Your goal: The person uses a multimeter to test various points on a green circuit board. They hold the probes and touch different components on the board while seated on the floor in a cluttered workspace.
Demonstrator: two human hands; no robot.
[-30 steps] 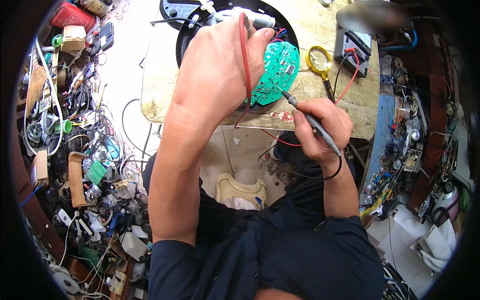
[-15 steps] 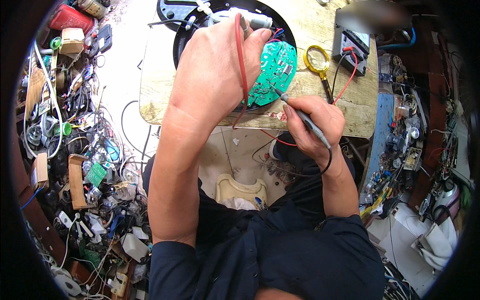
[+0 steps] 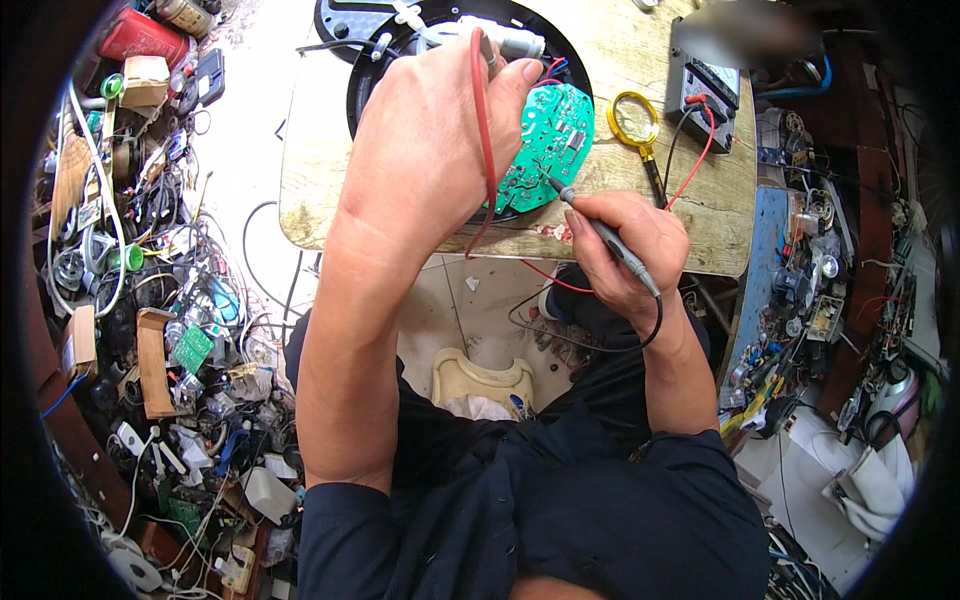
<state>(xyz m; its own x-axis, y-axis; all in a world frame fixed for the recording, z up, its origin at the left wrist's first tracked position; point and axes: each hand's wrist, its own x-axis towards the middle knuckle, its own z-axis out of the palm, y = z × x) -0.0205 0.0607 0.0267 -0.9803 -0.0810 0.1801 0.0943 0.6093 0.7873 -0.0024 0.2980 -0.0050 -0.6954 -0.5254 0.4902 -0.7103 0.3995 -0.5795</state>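
Observation:
A green circuit board (image 3: 562,125) lies in a round black housing (image 3: 572,48) on the wooden table. My right hand (image 3: 632,245) pinches a grey test probe (image 3: 610,238) with a black lead, its tip at the lower right part of the board. Over the left side of the board and housing arches my left hand (image 3: 430,150), closed around a test probe (image 3: 487,50) with a red lead (image 3: 482,120). That probe's tip is hidden behind the hand. A white cylindrical part (image 3: 510,38) and thin red and blue wires sit in the housing beyond my left hand.
A yellow-rimmed magnifying glass (image 3: 634,120) lies right of the board. Beyond it stands a multimeter (image 3: 705,95) with red and black leads plugged in. Heaps of electronic scrap (image 3: 200,350) fill the left side, and more parts (image 3: 800,270) lie at the right. A beige stool (image 3: 484,378) shows below the table.
The black lead hanging from the right-hand probe has shifted slightly. Both hands stay in nearly the same place.

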